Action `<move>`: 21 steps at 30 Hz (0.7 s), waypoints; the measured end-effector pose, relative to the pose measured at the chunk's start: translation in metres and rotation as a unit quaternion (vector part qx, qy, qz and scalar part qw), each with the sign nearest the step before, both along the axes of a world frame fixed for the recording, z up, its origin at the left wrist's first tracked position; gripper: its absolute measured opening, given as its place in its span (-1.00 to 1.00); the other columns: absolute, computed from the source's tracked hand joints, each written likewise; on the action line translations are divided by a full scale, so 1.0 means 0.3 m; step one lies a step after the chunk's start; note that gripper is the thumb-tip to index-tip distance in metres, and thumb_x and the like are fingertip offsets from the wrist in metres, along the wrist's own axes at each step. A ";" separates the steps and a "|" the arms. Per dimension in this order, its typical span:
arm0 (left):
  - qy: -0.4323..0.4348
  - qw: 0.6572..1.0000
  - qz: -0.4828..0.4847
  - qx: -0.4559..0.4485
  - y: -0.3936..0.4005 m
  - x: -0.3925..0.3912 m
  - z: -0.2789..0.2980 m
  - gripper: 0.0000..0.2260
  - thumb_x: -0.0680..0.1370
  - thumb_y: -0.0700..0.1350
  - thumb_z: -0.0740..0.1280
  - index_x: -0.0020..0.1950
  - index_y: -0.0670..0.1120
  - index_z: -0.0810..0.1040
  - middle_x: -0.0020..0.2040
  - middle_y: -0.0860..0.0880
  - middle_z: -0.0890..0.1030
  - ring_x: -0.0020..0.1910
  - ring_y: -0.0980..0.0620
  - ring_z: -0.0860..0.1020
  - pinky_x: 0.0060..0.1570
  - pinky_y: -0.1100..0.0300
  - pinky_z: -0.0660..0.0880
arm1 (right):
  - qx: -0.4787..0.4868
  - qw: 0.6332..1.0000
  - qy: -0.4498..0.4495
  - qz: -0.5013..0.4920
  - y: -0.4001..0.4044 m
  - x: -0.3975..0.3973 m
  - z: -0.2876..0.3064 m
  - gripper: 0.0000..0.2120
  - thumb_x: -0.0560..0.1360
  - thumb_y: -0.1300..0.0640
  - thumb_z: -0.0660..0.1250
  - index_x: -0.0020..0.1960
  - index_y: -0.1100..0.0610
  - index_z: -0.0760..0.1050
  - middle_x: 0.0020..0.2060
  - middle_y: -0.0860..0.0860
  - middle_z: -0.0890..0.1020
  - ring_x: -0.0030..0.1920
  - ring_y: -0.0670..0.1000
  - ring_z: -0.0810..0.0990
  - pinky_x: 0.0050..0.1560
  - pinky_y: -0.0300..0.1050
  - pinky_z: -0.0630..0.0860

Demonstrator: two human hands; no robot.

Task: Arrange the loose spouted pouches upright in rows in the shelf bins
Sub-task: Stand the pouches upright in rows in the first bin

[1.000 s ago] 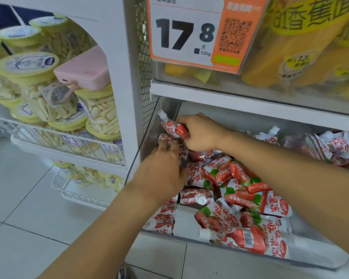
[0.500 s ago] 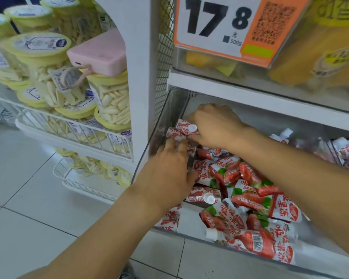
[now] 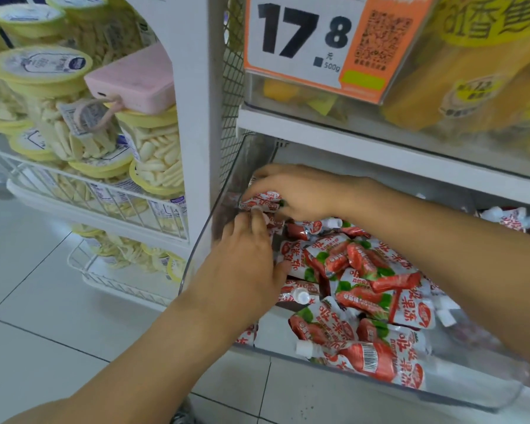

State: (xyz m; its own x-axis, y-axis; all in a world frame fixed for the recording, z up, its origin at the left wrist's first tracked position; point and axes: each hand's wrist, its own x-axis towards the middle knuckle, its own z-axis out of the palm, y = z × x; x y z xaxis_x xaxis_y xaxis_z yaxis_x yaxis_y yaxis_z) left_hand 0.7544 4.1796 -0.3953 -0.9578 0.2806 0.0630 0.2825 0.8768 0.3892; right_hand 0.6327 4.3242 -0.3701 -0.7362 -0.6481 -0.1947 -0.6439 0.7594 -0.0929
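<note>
A clear plastic shelf bin (image 3: pixel 380 384) holds several loose red-and-white spouted pouches (image 3: pixel 358 289) lying in a heap. My right hand (image 3: pixel 300 191) reaches into the bin's back left corner and grips one pouch (image 3: pixel 262 200) lying sideways there. My left hand (image 3: pixel 245 267) is just in front of it, fingers straight, fingertips touching the pouches standing against the bin's left wall. The pouches under my left palm are hidden.
A white upright post (image 3: pixel 196 117) and wire mesh (image 3: pixel 231 87) bound the bin on the left. Above is a shelf (image 3: pixel 380 148) with an orange price tag (image 3: pixel 312 44) and yellow packs (image 3: pixel 471 71). Wire baskets of yellow-lidded tubs (image 3: pixel 83 154) and a pink power bank (image 3: pixel 132 81) sit left. A neighbouring bin with pouches (image 3: pixel 508 218) is at the right.
My right hand has carried its pouch lower and deeper into the back left corner, turning it sideways. My left hand stays at the left-wall pouches. The camera has moved closer.
</note>
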 end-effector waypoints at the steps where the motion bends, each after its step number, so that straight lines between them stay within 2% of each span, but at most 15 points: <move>1: 0.000 1.000 0.000 0.002 -0.003 0.008 0.001 -0.26 0.57 0.17 0.21 0.56 -0.15 -0.05 0.44 -0.11 0.23 0.42 -0.07 0.25 0.38 0.12 0.23 | 0.029 1.000 0.007 -0.001 -0.015 0.008 -0.011 -0.48 0.51 0.25 0.35 0.37 -0.18 0.43 0.35 0.10 0.38 0.14 0.18 0.54 0.12 0.09 0.54; 3: -0.002 1.000 0.003 0.005 -0.011 0.017 0.001 -0.27 0.57 0.17 0.21 0.56 -0.12 -0.07 0.42 -0.10 0.26 0.39 -0.05 0.27 0.35 0.15 0.26 | 0.055 0.998 0.023 -0.012 -0.037 0.012 -0.014 -0.56 0.56 0.23 0.29 0.32 -0.19 0.49 0.34 0.14 0.32 0.03 0.19 0.55 0.01 0.06 0.56; 5: -0.004 1.000 0.001 0.005 -0.020 0.022 0.002 -0.27 0.57 0.18 0.21 0.56 -0.10 -0.08 0.40 -0.09 0.28 0.37 -0.04 0.29 0.32 0.15 0.29 | 0.041 0.999 0.012 -0.016 -0.033 -0.005 0.000 -0.71 0.58 0.10 0.31 0.26 -0.14 0.54 0.30 0.12 0.37 0.07 0.14 0.53 0.05 -0.01 0.52; 7: -0.008 1.000 0.000 0.004 -0.024 0.024 0.003 -0.26 0.56 0.18 0.21 0.56 -0.09 -0.10 0.43 -0.07 0.25 0.39 -0.04 0.27 0.33 0.15 0.29 | -0.022 0.999 -0.013 -0.034 -0.008 -0.030 0.017 -0.77 0.57 0.03 0.32 0.22 -0.06 0.55 0.22 0.07 0.47 0.11 0.09 0.53 0.15 0.02 0.49; 9: -0.009 1.000 0.004 0.011 -0.028 0.025 0.004 -0.26 0.56 0.18 0.20 0.56 -0.09 -0.10 0.45 -0.07 0.24 0.41 -0.03 0.26 0.33 0.16 0.29 | -0.094 0.993 -0.015 -0.073 0.023 -0.044 0.023 -0.79 0.60 0.07 0.28 0.22 0.04 0.53 0.12 0.03 0.57 0.09 0.05 0.55 0.15 0.01 0.49; 12: -0.012 1.000 0.005 0.009 -0.030 0.022 0.003 -0.25 0.56 0.18 0.21 0.56 -0.10 -0.10 0.46 -0.09 0.22 0.42 -0.04 0.25 0.35 0.15 0.27 | -0.099 0.988 -0.064 -0.095 0.017 -0.017 -0.002 -0.79 0.63 0.06 0.22 0.24 0.07 0.40 -0.07 -0.08 0.55 -0.12 -0.05 0.52 -0.16 -0.10 0.42; 13: -0.016 1.000 0.004 0.003 -0.027 0.022 0.002 -0.24 0.56 0.18 0.22 0.56 -0.12 -0.11 0.48 -0.10 0.20 0.43 -0.05 0.24 0.36 0.14 0.25 | -0.085 0.989 -0.082 -0.087 0.006 -0.006 -0.006 -0.79 0.61 0.06 0.24 0.23 0.05 0.39 -0.10 -0.11 0.52 -0.15 -0.08 0.50 -0.19 -0.11 0.38; 14: -0.019 1.000 0.003 -0.004 -0.025 0.021 0.001 -0.24 0.56 0.18 0.22 0.56 -0.13 -0.12 0.49 -0.12 0.19 0.44 -0.06 0.23 0.37 0.13 0.24 | -0.077 0.989 -0.093 -0.082 -0.001 -0.002 -0.002 -0.77 0.58 0.09 0.28 0.23 0.02 0.39 -0.07 -0.11 0.53 -0.11 -0.08 0.51 -0.15 -0.10 0.41; 16: -0.022 1.000 0.004 -0.012 -0.023 0.020 0.001 -0.23 0.56 0.19 0.21 0.56 -0.13 -0.13 0.51 -0.12 0.17 0.46 -0.08 0.22 0.39 0.12 0.23 | -0.087 0.987 -0.093 -0.102 0.000 -0.007 0.031 -0.59 0.48 0.20 0.35 0.29 -0.05 0.40 0.15 -0.05 0.54 0.10 -0.03 0.53 0.04 -0.05 0.53; 18: -0.026 1.000 0.004 -0.014 -0.023 0.019 0.000 -0.22 0.56 0.19 0.21 0.56 -0.13 -0.14 0.52 -0.13 0.16 0.47 -0.08 0.20 0.40 0.11 0.23 | -0.093 0.985 -0.068 -0.131 0.015 -0.009 0.056 -0.45 0.43 0.21 0.41 0.36 -0.07 0.37 0.27 -0.02 0.51 0.20 0.01 0.52 0.14 0.01 0.55; 21: -0.032 0.999 0.000 -0.017 -0.021 0.021 -0.006 -0.21 0.56 0.18 0.21 0.56 -0.13 -0.18 0.52 -0.12 0.14 0.47 -0.08 0.19 0.40 0.11 0.22 | -0.044 0.992 -0.058 -0.102 0.011 0.023 0.020 -0.51 0.37 0.00 0.49 0.26 -0.05 0.45 0.10 -0.06 0.61 0.08 0.02 0.58 0.06 -0.01 0.57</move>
State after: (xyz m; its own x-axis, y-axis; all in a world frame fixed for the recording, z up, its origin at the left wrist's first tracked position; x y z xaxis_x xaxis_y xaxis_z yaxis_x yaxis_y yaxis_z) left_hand 0.7607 4.1735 -0.3970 -0.9594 0.2818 -0.0079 0.2584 0.8901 0.3755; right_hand 0.6398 4.3276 -0.3642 -0.8300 -0.5055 -0.2357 -0.4578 0.8589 -0.2296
